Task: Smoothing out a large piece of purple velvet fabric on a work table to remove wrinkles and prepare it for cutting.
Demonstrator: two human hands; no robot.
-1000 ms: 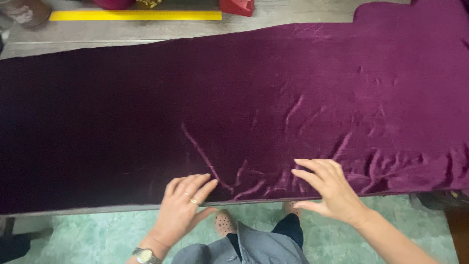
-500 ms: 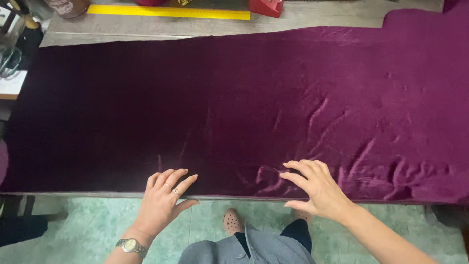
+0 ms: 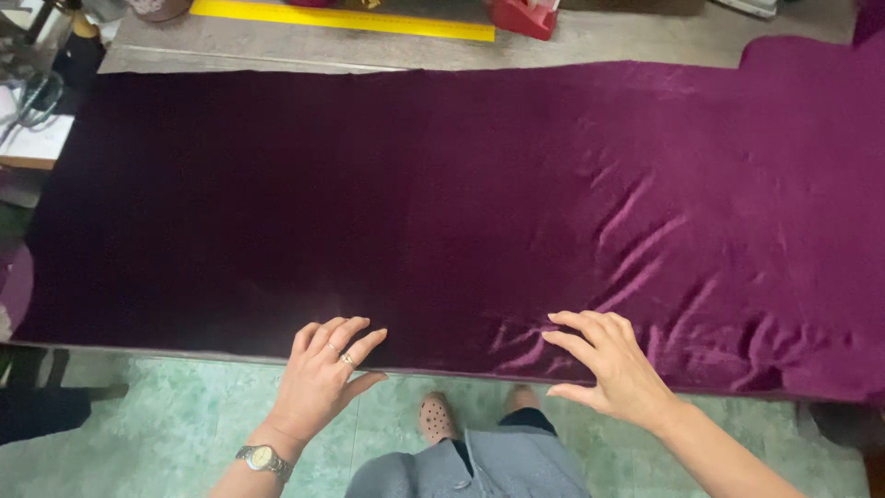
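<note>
A long sheet of dark purple velvet fabric (image 3: pixel 442 203) covers most of a grey table (image 3: pixel 590 41). Its right half shows creases and wrinkles; its left half lies smoother and darker. My left hand (image 3: pixel 323 378), with rings and a wristwatch, rests flat with fingers spread on the fabric's near edge. About a forearm's length to the right, my right hand (image 3: pixel 608 364) lies flat with fingers spread on the same edge, next to a cluster of wrinkles. Neither hand holds anything.
A yellow ruler (image 3: pixel 341 17) lies along the table's far edge, with a red tape dispenser (image 3: pixel 524 17) beside it. A cluttered side surface (image 3: pixel 32 120) stands at the left. Below the table edge are a green patterned floor (image 3: pixel 166 424) and my feet.
Both hands have slid leftward along the fabric's near edge, and the long crease near my left hand has flattened out. The view has shifted left too.
</note>
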